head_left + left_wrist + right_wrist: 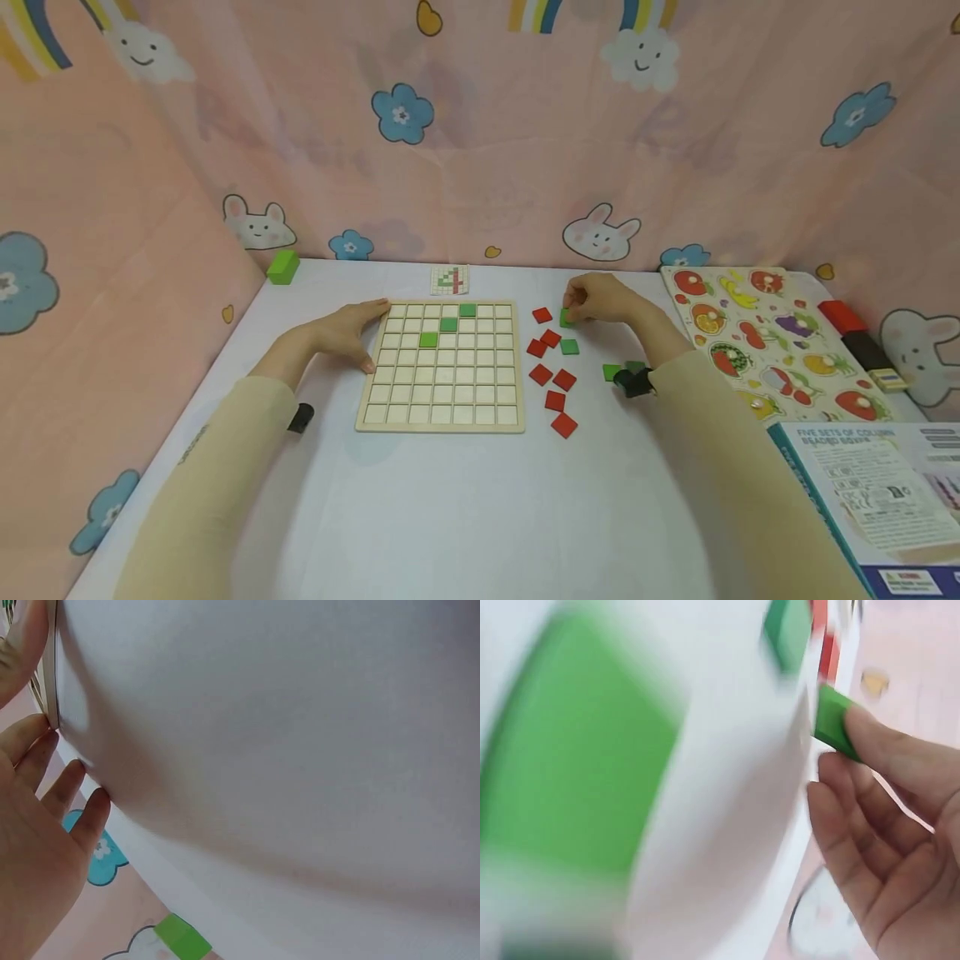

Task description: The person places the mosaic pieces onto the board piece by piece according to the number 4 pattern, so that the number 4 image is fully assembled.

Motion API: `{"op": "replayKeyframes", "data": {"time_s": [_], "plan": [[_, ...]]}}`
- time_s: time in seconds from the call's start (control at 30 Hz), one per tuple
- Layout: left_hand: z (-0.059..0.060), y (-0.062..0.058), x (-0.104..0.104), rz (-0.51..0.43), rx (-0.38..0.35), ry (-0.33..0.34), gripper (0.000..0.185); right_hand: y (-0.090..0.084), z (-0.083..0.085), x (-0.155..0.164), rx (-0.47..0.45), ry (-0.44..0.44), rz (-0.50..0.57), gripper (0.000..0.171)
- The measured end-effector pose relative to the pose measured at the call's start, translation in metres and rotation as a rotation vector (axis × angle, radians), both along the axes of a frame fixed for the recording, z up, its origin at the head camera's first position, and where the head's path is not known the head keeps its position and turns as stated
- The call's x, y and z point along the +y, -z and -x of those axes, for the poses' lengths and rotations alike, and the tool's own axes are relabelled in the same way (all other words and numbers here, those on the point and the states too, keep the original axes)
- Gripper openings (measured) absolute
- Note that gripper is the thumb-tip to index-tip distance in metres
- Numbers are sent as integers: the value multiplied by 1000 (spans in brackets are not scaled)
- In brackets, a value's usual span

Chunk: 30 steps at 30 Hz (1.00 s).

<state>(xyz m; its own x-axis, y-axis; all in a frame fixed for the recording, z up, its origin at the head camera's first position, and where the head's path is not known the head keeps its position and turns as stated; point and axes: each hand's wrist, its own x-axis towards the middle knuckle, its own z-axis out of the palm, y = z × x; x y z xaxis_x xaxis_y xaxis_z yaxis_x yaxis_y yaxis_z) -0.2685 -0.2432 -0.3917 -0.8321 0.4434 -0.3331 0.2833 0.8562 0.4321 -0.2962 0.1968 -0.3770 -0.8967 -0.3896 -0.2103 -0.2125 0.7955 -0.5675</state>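
Your right hand pinches a green tile at the grid board's 2 o'clock; your left hand, fingers straight, rests against its 9 o'clock edge.

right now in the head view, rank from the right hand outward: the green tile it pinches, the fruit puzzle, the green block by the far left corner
1. green tile, pinched in the right hand.
2. fruit puzzle, on its right.
3. green block, far left corner.

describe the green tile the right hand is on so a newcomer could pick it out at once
Start at the wooden grid board; right of it lie loose red and green tiles. The green tile is the farthest green one, pinched in the right hand; the other loose green ones lie untouched.
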Motion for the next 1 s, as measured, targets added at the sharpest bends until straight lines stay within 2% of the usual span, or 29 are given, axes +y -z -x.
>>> {"op": "replayKeyframes", "data": {"time_s": [0.33,0.57,0.77,1.0], "plan": [[-2,-2,2,16,1,-25,114,1,-13,-103,65,-52,209,15],[-2,-2,2,11,5,-13,113,3,-28,-168,15,-100,288,12],[-1,-3,1,7,-1,7,113,9,-36,-205,26,-151,253,11],[0,-2,0,2,-8,7,115,15,-40,-220,95,-201,198,11]]}}
